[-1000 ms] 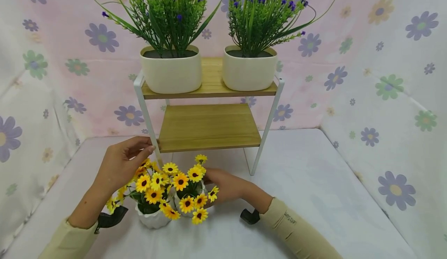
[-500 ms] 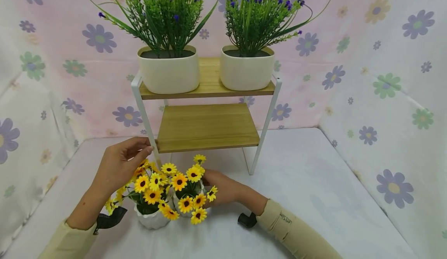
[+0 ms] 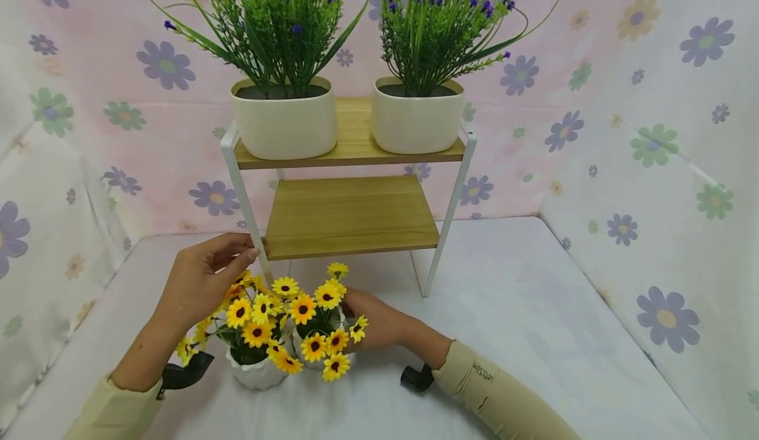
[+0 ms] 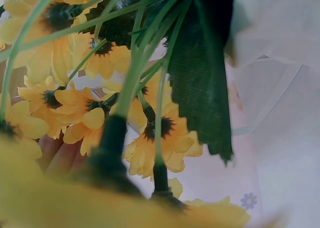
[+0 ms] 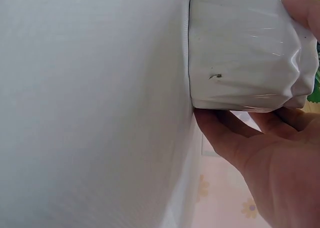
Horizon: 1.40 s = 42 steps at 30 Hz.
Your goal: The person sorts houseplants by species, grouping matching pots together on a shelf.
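White tabletop (image 3: pixel 534 341): right grip (image 3: pixel 375 320) clasps a small pot (image 5: pixel 242 46), left grip (image 3: pixel 200 278) cannot tell

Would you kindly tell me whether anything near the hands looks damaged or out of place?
The white pot in the right hand has a small dark mark on its side, which stands out on the pale surface. Whether it is a chip or dirt, I cannot tell. Nothing looks spilled.

The hands (image 3: pixel 201 278) flank two pots (image 3: pixel 257 375) of yellow flowers (image 3: pixel 256 333) before a two-tier shelf (image 3: pixel 352 219).
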### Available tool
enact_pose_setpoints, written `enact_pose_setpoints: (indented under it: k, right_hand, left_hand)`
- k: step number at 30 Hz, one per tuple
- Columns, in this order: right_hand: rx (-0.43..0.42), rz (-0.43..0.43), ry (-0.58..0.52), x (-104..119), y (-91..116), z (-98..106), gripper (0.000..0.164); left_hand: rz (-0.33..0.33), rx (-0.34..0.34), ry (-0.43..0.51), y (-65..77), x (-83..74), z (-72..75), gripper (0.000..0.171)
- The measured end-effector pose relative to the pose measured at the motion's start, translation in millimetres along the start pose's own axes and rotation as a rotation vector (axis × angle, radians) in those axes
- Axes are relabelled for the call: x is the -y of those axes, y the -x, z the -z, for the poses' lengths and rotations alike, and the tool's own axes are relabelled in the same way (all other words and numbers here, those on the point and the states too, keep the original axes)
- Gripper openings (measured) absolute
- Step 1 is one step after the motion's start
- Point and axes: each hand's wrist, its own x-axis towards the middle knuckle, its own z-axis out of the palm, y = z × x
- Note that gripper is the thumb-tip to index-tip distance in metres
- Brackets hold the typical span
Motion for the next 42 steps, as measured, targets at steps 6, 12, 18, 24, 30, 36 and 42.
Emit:
enact_pose_setpoints:
  k: [6,12,18,24,30,36,42]
  right_hand:
    - [-0.019,-0.002,0.028,5,1,1,0.067]
    - [-0.014,0.006,0.043,8,3,3,0.066]
    - [0.004,0.043,0.016,17,3,9,0.071]
    - [-0.016,0.028,-0.025,32,8,21,0.076]
    - [-0.074,0.027,-0.066,46,15,34,0.084]
    - [-0.139,0.055,-0.116,60,23,49,0.087]
    - [-0.196,0.073,-0.123,63,29,62,0.086]
  left_hand:
    - [-0.001,0.001,0.003,0.4,0.6,0.4,0.022]
    - [-0.004,-0.004,-0.004,0.0,1.2,0.8,0.022]
    - [-0.008,-0.004,-0.007,-0.2,-0.2,0.7,0.022]
    - [-0.010,-0.006,-0.004,0.2,0.1,0.9,0.023]
    - [-0.013,-0.009,0.008,-0.6,0.9,0.4,0.023]
    - [-0.004,-0.004,0.007,-0.6,0.6,0.4,0.023]
    - [0.011,0.001,0.008,0.0,0.9,0.0,0.023]
